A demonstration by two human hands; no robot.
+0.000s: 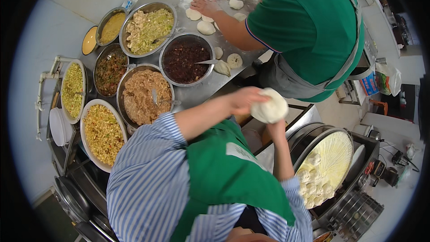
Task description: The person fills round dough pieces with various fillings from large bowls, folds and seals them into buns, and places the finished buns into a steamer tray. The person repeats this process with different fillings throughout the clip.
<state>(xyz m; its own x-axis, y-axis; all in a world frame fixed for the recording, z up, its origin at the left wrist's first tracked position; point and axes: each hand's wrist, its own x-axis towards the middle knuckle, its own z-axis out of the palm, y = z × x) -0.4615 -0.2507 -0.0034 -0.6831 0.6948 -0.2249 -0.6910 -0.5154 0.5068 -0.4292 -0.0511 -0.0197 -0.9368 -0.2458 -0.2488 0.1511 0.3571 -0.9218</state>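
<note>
A round piece of white dough [271,107] is between my two hands, slightly blurred by motion. From its left side the fingers of my left hand [246,101] grip its edge. My right hand [276,130] supports it from below, with its fingers mostly hidden behind the dough. I cannot tell whether filling is inside. Nearest to my left forearm stand a steel bowl of minced filling [146,95] and a steel bowl of dark filling [184,60] with a spoon in it. By my right forearm, a round steamer tray [332,154] holds several pleated buns [314,186].
A co-worker in green [302,23] presses hands on dough rounds [206,28] on the floured steel table [215,85]. Several more filling bowls stand left, including chopped vegetables [151,30] and yellow filling [103,134]. Two shaped buns [234,61] lie near the table edge.
</note>
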